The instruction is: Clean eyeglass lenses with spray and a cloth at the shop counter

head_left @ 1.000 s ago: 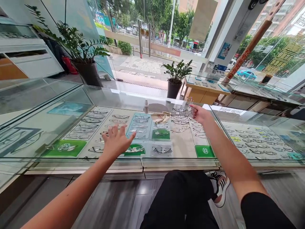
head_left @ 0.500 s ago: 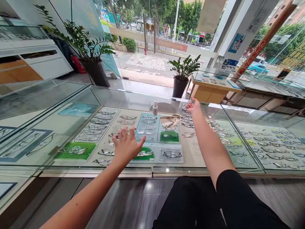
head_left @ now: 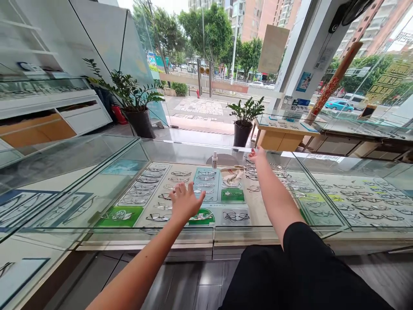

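Note:
My left hand [head_left: 185,202] hovers open, fingers spread, just above the glass top of a display counter [head_left: 161,150] with rows of eyeglass frames [head_left: 142,189] beneath. My right hand [head_left: 257,154] is stretched out to the counter's far edge, at the far end of a column of loose glasses [head_left: 251,172] lying on the glass. Its fingers are too small to read. A small spray bottle [head_left: 214,159] and a beige cloth [head_left: 232,174] sit left of that arm.
Another glass case [head_left: 355,189] adjoins on the right and one more [head_left: 48,172] on the left. Two potted plants [head_left: 139,120] [head_left: 242,129] stand on the floor behind the counter, before glass doors. My dark-clothed knee [head_left: 258,275] is below the counter front.
My right hand, which held a pair of glasses, has reached further out to the counter's far edge. The view has tilted upward; my left hand stays spread above the glass.

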Action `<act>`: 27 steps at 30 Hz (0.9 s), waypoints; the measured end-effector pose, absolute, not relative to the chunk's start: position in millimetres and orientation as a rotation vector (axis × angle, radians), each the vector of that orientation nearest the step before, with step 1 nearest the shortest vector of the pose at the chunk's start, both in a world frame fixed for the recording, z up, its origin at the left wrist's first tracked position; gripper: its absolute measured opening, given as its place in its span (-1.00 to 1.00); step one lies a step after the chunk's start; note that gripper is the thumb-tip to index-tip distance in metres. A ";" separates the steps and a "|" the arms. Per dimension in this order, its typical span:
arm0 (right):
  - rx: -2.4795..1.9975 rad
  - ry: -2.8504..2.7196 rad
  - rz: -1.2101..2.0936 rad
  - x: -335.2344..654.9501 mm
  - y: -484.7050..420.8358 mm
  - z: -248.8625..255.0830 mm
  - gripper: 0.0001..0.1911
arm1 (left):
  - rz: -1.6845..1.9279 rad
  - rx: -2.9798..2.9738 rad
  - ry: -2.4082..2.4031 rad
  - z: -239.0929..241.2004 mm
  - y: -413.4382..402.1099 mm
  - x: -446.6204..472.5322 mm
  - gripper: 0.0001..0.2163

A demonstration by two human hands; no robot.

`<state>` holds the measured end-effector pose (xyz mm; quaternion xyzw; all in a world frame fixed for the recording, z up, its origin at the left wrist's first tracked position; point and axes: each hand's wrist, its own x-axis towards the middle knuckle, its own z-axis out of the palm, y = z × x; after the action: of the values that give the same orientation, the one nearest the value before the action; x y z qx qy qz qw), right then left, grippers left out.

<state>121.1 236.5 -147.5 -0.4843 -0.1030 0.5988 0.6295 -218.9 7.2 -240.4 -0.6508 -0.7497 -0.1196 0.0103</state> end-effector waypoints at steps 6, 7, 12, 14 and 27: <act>-1.149 -0.453 1.359 130.3 170.3 -115.0 -0.63 | -0.412 -2.078 -2.341 -239.5 8.9 -219.1 -0.24; -1.153 -0.498 1.338 136.9 153.8 -112.3 -0.70 | -0.416 -2.085 -2.344 -238.6 9.3 -218.8 -0.23; -1.137 -0.687 1.198 188.1 38.7 -119.8 -0.55 | -0.392 -2.100 -2.357 -235.7 12.3 -216.4 -0.19; -1.123 -0.715 1.173 210.3 -21.1 -134.2 -0.54 | -0.372 -2.107 -2.351 -233.4 12.6 -216.0 -0.17; -1.438 -0.206 1.383 260.9 -213.8 -364.8 -0.75 | -0.373 -1.966 -2.519 -222.9 -23.4 -151.7 -0.16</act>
<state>260.9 -213.8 -364.8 -0.6042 -0.0864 0.5813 0.5380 -151.7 -23.4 -222.9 -0.6107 -0.7824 -0.1160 -0.0380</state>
